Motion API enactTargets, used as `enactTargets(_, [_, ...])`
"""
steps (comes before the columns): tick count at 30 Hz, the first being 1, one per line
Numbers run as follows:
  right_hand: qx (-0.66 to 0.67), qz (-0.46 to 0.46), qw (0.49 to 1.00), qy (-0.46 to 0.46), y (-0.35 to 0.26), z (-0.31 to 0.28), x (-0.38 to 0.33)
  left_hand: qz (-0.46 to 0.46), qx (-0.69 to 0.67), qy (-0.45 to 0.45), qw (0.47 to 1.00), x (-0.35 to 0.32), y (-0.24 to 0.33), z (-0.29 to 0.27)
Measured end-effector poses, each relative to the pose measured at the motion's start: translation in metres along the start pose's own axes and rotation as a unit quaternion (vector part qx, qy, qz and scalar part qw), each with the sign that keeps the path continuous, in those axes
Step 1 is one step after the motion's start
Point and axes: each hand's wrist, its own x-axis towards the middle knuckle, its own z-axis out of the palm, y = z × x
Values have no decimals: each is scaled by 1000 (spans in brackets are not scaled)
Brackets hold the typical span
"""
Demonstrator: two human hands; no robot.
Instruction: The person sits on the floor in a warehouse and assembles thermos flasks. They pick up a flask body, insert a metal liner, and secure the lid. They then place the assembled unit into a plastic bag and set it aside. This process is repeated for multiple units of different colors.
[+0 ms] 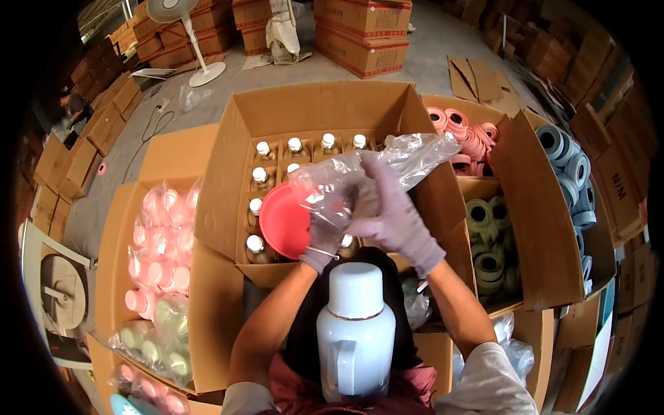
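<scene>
Both my hands wear grey-purple knit gloves over an open cardboard box. My left hand is closed on a crumpled clear plastic bag, which stretches away to the upper right. Beside the bag, my right hand has its thumb and fingers spread, partly smeared by motion; whether it touches the bag is hard to see. A round red plastic bowl lies next to my left hand, on top of several white-capped bottles in the box. Close to my body stands a light-blue thermos jug with its lid on.
At left, a carton holds bagged pink and pale green parts. On the right, cartons hold pink ring-shaped parts, green ones and blue ones. Farther off stand a white fan and stacked boxes.
</scene>
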Motion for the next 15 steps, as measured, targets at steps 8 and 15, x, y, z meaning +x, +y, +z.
enactTargets(8, [152, 182, 939, 250, 110, 21, -35, -322, -711, 160, 605, -26, 2, -46])
enactTargets(15, [341, 213, 877, 263, 33, 20, -136, -38, -204, -53, 977, -127, 19, -115])
